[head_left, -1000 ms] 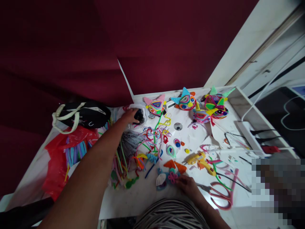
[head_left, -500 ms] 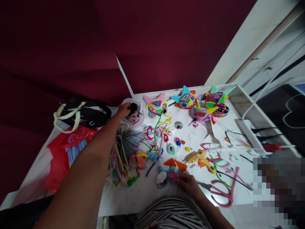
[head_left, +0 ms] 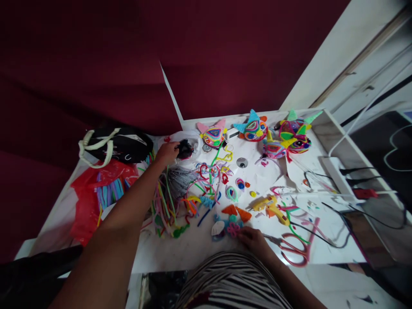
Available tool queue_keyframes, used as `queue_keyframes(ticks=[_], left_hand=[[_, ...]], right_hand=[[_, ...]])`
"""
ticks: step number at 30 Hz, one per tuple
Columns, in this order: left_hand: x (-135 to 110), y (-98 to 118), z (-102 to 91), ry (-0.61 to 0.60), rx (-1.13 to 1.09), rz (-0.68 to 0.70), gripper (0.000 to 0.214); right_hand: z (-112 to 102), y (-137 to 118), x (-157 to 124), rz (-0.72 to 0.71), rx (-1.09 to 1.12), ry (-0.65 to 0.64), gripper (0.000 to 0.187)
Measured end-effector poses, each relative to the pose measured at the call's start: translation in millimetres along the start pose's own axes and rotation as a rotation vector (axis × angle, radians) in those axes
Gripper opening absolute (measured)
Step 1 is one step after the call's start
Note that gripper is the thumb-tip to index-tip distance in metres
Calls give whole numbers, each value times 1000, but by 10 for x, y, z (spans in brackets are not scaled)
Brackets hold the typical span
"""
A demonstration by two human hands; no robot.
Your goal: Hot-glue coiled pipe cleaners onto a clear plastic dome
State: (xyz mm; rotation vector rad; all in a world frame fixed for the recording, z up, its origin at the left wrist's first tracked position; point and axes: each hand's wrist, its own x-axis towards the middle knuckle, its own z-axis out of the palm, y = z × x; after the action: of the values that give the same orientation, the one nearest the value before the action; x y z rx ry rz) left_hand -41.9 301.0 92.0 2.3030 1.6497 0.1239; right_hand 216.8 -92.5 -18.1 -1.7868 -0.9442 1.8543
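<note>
My left hand (head_left: 168, 153) reaches to the back of the table, its fingers closed at the edge of a dark, crumpled black bundle (head_left: 185, 149). That bundle lies over a white plastic bag (head_left: 198, 139); what it is made of is too blurred to tell. Near the front edge, my right hand (head_left: 251, 238) rests with curled fingers against a pink pipe-cleaner flower (head_left: 233, 229). The flower sits on a light blue fuzzy piece (head_left: 216, 237) with a white oval patch. Two orange triangles (head_left: 243, 214) lie just behind it.
Scissors (head_left: 294, 250) and a yellow glue gun (head_left: 270, 209) lie at right, by a power strip (head_left: 338, 178). Several colourful pipe-cleaner animal heads (head_left: 214, 135) line the back. Loose pipe cleaners (head_left: 164, 206), a red bag (head_left: 84, 201) and a black handbag (head_left: 125, 146) are left.
My left hand has shifted slightly, and the black bundle now lies lower and flatter over the white bag. The view has tilted a little. My right hand stays by the pink flower.
</note>
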Motion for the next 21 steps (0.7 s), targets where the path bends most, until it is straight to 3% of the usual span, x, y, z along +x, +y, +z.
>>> queue_keyframes(ticks=[6, 12, 16, 21], left_hand=[[-1121, 388, 152, -25, -395, -11, 29], [-2234, 967, 696, -222, -783, -93, 27], [-2589, 1356, 1089, -358, -972, -143, 32], [-2658, 1560, 1327, -420, -1076, -198, 28]], right_hand=[[-15, -64, -170, -30, 90, -23, 28], [5, -192, -227, -83, 213, -49, 30], [41, -322, -236, -141, 267, -74, 28], [56, -454, -257, -195, 284, -77, 28]])
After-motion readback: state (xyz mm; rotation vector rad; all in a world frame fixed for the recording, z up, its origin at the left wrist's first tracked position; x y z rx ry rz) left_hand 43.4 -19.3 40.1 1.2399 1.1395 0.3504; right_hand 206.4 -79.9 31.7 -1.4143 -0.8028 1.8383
